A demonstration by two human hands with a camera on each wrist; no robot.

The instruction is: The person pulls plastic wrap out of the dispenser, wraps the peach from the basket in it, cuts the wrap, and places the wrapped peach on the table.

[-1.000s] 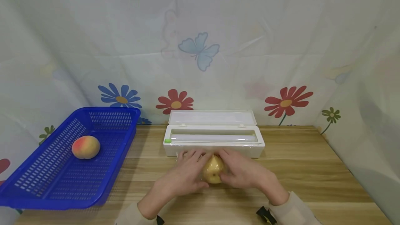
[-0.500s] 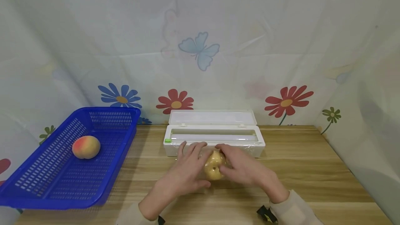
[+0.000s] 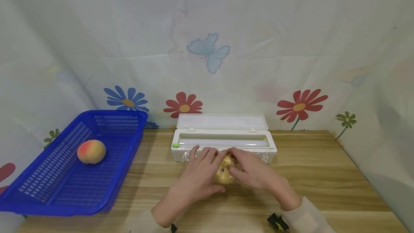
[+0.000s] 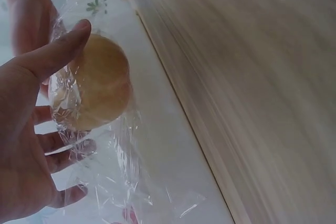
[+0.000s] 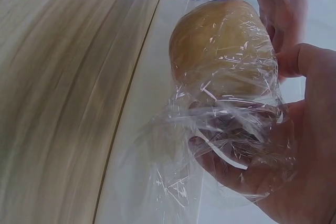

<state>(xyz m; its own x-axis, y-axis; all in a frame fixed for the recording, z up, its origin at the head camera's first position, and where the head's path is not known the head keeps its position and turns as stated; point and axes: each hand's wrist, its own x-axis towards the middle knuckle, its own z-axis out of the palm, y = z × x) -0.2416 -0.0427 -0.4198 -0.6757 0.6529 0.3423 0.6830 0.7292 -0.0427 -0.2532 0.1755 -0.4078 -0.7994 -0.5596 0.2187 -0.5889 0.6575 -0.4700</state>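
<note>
A yellow pear (image 3: 224,176) in clear cling film (image 5: 220,108) is between both hands, in front of a white film dispenser box (image 3: 272,151). My right hand (image 3: 255,170) holds it from the right, thumb against its side and fingers curled behind in the film. On the other side, my left hand (image 3: 198,177) has its fingers spread and fairly straight; its thumb (image 4: 58,51) overlaps the pear in the left wrist view. Loose film trails from the fruit in both wrist views. Its far side is hidden by the hands.
A blue plastic basket (image 3: 111,190) at the left holds one peach (image 3: 92,151). The dispenser's lid (image 3: 223,120) stands raised, showing a film roll (image 3: 223,142). Printed curtains (image 3: 145,39) close off the back and sides of the wooden table (image 3: 320,179).
The pear has tilted and shifted slightly away from me, its dark end spot turning upward. Both hands have moved a little forward with it, and the left fingers have lifted and spread.
</note>
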